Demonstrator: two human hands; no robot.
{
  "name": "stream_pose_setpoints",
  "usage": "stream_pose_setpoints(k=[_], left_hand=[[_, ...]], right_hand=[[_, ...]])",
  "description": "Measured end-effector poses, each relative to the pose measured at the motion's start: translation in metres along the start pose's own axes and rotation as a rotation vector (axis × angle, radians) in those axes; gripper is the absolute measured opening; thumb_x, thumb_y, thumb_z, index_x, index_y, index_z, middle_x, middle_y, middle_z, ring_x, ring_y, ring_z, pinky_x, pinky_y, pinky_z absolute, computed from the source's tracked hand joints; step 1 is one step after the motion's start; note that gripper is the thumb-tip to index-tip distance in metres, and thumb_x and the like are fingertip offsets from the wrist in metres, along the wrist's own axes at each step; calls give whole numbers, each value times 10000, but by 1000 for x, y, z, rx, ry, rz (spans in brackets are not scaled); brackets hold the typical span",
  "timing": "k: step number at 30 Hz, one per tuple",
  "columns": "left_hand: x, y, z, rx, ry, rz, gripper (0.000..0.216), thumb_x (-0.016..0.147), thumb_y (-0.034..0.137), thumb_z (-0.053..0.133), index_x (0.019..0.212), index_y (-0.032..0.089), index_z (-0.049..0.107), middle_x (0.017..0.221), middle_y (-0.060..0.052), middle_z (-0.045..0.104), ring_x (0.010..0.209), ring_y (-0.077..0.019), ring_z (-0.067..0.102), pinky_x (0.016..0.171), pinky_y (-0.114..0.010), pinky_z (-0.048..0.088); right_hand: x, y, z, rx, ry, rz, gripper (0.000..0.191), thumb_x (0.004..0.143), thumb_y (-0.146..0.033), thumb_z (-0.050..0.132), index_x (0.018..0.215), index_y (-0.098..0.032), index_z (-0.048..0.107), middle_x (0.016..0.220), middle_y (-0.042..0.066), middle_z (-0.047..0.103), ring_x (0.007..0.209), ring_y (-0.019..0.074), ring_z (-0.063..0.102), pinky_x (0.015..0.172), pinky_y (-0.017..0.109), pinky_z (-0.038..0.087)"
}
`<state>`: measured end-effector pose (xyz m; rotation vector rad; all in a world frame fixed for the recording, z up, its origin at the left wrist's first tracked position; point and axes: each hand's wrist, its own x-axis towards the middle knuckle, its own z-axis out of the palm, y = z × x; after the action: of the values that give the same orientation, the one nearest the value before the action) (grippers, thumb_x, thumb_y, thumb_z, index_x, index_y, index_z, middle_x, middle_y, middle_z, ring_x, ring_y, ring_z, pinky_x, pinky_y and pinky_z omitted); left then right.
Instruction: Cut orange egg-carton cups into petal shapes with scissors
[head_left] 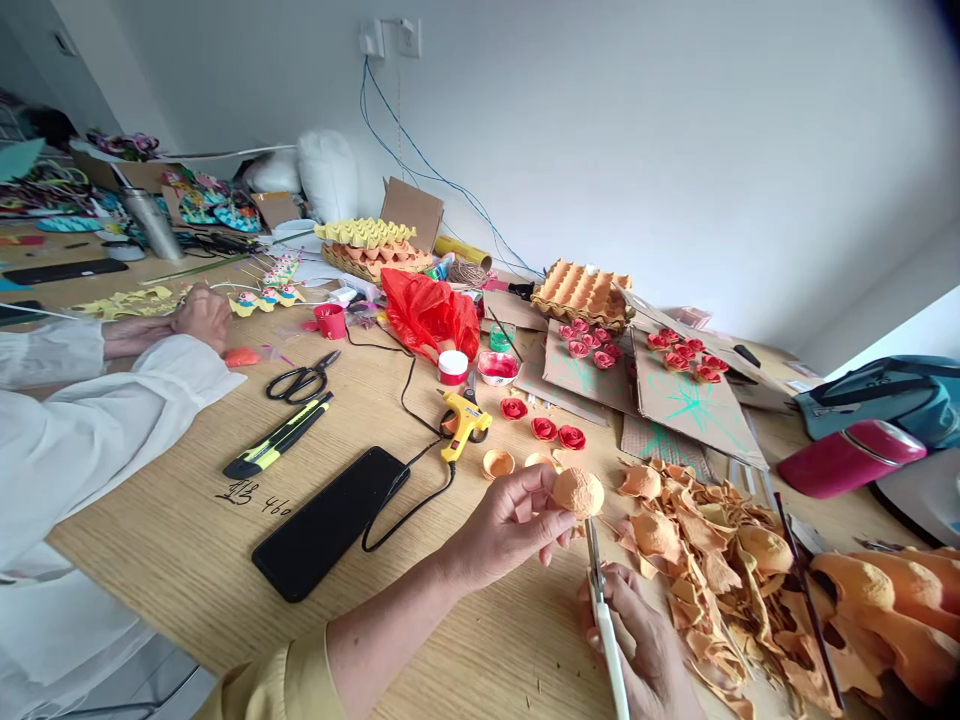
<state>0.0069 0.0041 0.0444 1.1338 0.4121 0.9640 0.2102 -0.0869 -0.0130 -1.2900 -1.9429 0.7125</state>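
Observation:
Between the fingertips of my left hand [502, 525] is a small rounded cup cut from an orange egg carton [579, 492], its domed side up. My right hand [646, 640] grips white-handled scissors [609, 640], whose blades point up at the cup's lower edge. How far the blades are apart is hard to see. Beyond the cup, another cut cup [498, 463] lies on the table beside red paper-pulp roses [557, 431]. To the right of my hands spreads a heap of orange carton scraps [709, 570].
A yellow glue gun [466, 420], black phone [330, 525], utility knife [279, 435] and black scissors [304, 380] lie to the left. A co-worker's hands [202, 315] are further left. Cardboard with roses [690, 400], a pink bottle [851, 458] and an orange carton [892, 600] stand at right.

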Motion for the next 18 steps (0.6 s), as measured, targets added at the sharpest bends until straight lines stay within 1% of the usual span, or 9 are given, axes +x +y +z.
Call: stream_pose_setpoints(k=[6, 13, 18], left_hand=[[1, -2, 3, -26, 26, -18, 292, 824, 418, 724, 861, 166, 582, 665, 9, 570, 580, -87, 514, 445, -169, 425], [1, -1, 8, -49, 37, -47, 322, 795, 443, 742, 822, 154, 604, 654, 6, 580, 549, -81, 504, 420, -169, 418], [1, -3, 9, -98, 43, -74, 334, 761, 439, 774, 791, 149, 612, 670, 4, 578, 581, -87, 519, 420, -164, 424]], right_hand=[[2, -3, 1, 10, -14, 3, 223, 958, -440, 519, 933, -229, 587, 829, 43, 582, 807, 236, 545, 712, 347, 463], [6, -12, -1, 2, -19, -30, 298, 981, -470, 457, 844, -223, 553, 794, 42, 573, 756, 219, 521, 684, 344, 457], [7, -13, -1, 23, -11, -40, 271, 986, -461, 468, 887, -227, 560, 801, 39, 581, 767, 218, 531, 666, 333, 450]])
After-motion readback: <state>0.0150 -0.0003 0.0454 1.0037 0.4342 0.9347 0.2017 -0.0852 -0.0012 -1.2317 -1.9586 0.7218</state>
